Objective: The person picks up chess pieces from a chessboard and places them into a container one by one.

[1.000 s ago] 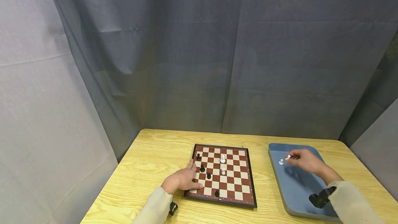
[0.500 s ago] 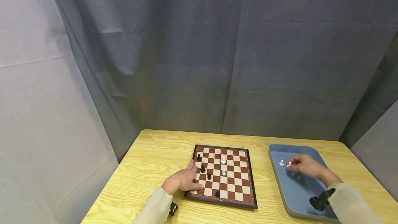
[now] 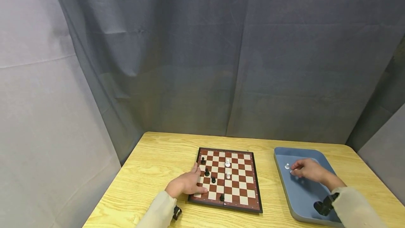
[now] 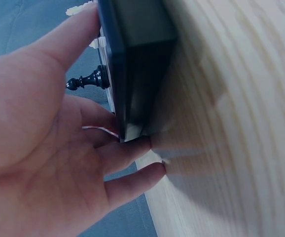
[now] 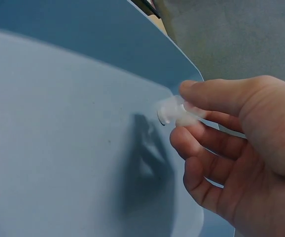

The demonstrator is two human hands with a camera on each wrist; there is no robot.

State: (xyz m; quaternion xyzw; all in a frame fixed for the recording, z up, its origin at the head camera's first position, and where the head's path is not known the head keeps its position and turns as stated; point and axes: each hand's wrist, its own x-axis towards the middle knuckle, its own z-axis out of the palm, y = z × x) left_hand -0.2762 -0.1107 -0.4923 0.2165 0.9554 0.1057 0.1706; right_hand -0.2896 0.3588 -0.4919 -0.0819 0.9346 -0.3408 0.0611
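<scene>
- Nearest the camera, the left hand (image 3: 186,185) is bracing the left edge of the chessboard (image 3: 235,202), thumb lying on top and fingers (image 4: 132,150) curling against its side wall on the wooden table (image 3: 152,171).
- On the chessboard, six pieces are standing: a black piece (image 3: 222,197) near the front edge, two more black pieces (image 3: 210,176) just beside the left hand, a fourth black one in the far left corner (image 3: 202,160), and two white pieces (image 3: 227,169) near the middle.
- Right of the chessboard, the right hand (image 3: 308,170) is hovering low inside the blue tray (image 3: 294,203), thumb and fingertips (image 5: 201,96) pinching a small white piece (image 5: 174,111) lying sideways in the grip.
- In the tray, one white pawn (image 3: 287,166) is already standing just beside that hand; nothing else shows in it.
- Judging by the count, the clearing looks early: one piece in, one arriving, six waiting on the board.
</scene>
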